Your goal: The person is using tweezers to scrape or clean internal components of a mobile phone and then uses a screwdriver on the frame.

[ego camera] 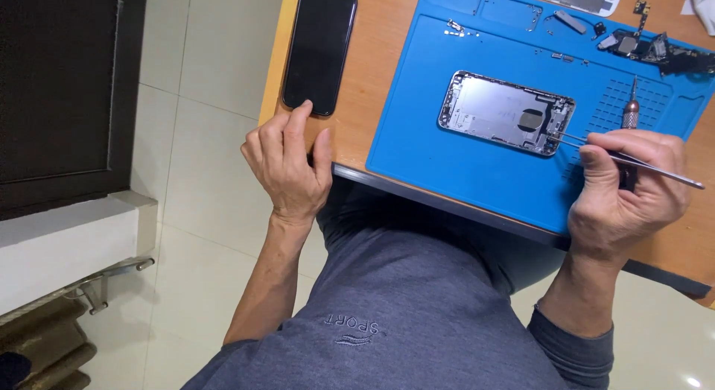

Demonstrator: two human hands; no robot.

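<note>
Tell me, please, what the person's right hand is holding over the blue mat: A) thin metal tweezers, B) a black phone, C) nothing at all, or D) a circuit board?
A: the right hand grips thin metal tweezers, whose tips reach the opened phone shell on the blue mat, while the black phone lies by the left hand.

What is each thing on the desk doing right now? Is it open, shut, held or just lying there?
Phone shell: opened, insides bare, on blue mat.
Tweezers: held by right hand, tips at shell.
Black phone: screen dark, left hand touching it.
Circuit board: removed, lying loose.
Screwdriver: lying unused.
</note>
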